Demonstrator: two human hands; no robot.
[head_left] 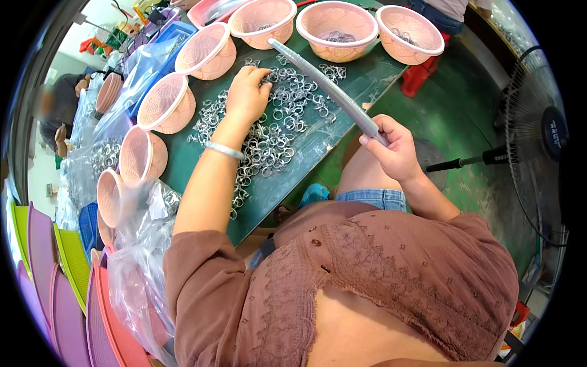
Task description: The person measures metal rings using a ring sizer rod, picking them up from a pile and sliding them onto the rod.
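My right hand [394, 147] is closed around the thick end of a long grey tapered ring mandrel [330, 88]. The mandrel slants up and to the left, its thin tip over the far part of the table. My left hand [246, 95] reaches into a spread of silver-coloured metal rings [269, 147] on the green table [361, 76]. Its thumb and fingers are bent toward each other at the rings; whatever lies between the fingertips is too small to make out. A pale bangle [225, 150] circles my left wrist.
Pink plastic baskets [166, 104] curve along the table's left and far edges, some with rings inside. Clear plastic bags [143, 226] lie at the left, near stacked coloured trays [58, 293]. A standing fan [532, 134] is at the right. Another person stands at the far right edge.
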